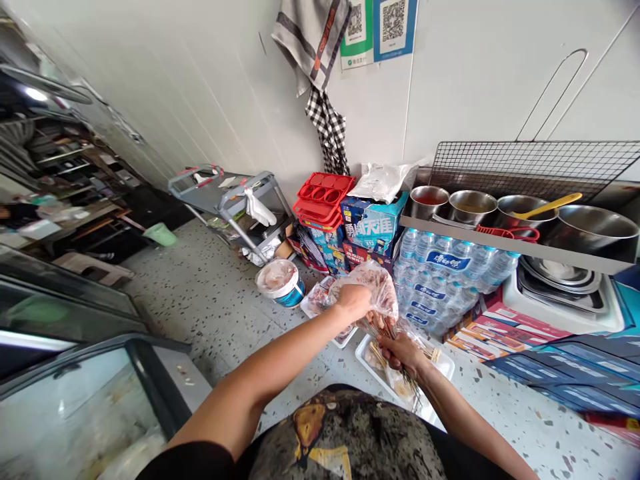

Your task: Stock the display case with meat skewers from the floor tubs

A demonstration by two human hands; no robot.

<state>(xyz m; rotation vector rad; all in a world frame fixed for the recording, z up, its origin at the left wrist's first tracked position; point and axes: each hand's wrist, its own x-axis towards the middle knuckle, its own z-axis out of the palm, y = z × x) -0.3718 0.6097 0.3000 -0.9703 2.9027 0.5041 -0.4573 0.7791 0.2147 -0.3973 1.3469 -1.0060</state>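
Note:
My right hand (401,351) is wrapped round a bundle of thin skewers (411,385), their sticks poking out below the fist. The upper ends, with pieces of meat on them, go into a clear plastic bag (380,277). At the bag's left side, my left hand (354,301) is closed on the plastic. Below the hands, a white tray (367,363) on the floor holds more skewers and bagged food. Another tray with bagged meat (316,300) lies to the left, partly hidden by my left arm.
A white bucket (283,281) stands on the speckled floor, with a grey cart (225,207) behind it. Red crates (323,193) and boxes (373,223) are stacked by the wall. Bottled water packs (430,280) sit beneath a shelf of metal pots (473,207). A glass-topped freezer (85,400) is at left.

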